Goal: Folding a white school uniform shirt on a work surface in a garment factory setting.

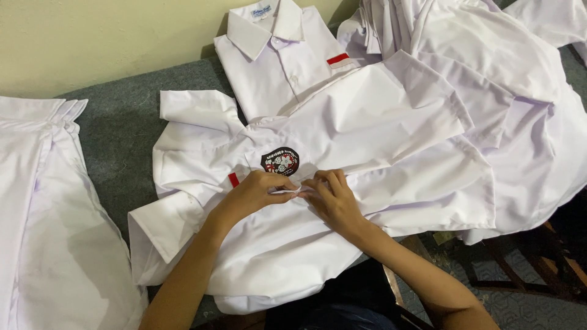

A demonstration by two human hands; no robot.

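Two hands are being seen over one white shirt that is being spread flat on a grey, felt-like surface. The left hand is being curled, its fingertips being pressed together on the shirt's front edge; the right hand is being curled likewise, a small fold of the same edge being pinched just beside the left fingertips, so that the two hands are almost touching. One round dark embroidered badge is being shown directly above the left hand, and one small red tab just to its outer side. Beyond both hands, one folded white shirt with a stiff collar is being kept against the wall, one red strip being shown on its chest. Farther out past the right hand, a loose pile of white shirts is being heaped; their number cannot be told. Past the left hand, a flat stack of white cloth is being laid, smooth and thin.
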